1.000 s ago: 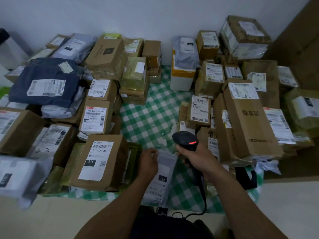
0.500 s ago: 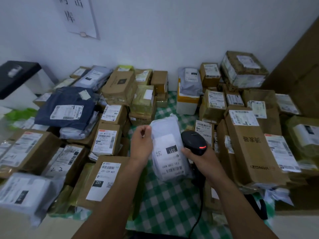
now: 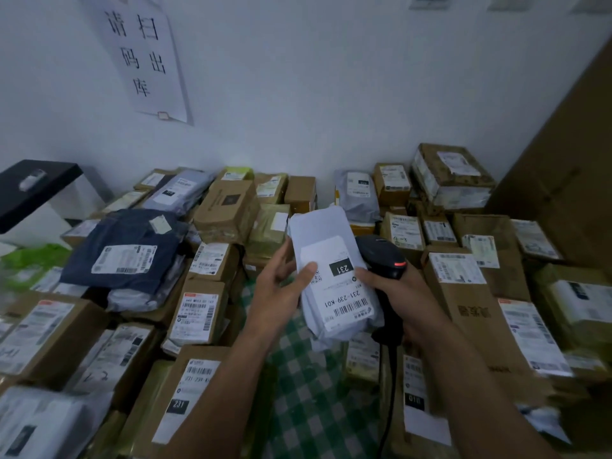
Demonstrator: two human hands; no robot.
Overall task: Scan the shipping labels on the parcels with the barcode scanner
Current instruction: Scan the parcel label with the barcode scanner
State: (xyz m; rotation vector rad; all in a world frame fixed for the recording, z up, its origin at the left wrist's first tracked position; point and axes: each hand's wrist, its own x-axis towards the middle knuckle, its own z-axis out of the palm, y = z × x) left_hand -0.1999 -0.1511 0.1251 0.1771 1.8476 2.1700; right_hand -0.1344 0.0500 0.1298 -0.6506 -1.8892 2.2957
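Left hand (image 3: 276, 294) grasps white mailer (image 3: 319, 233) at its left edge; thumb on label (image 3: 346, 294). Right hand (image 3: 405, 293) grips scanner (image 3: 381, 260), just behind mailer's right edge.

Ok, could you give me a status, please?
Left hand holds white plastic mailer, label up. Right hand grips black barcode scanner beside it. Barcode uncovered.

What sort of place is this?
Probably a parcel pickup or sorting room: labelled boxes stacked all around, a barcode scanner in the right hand, a labelled mailer in the left hand.

scanner (image 3: 384, 260) half hidden (behind parcel (image 3: 326, 256)), boxes (image 3: 43, 329) blurred
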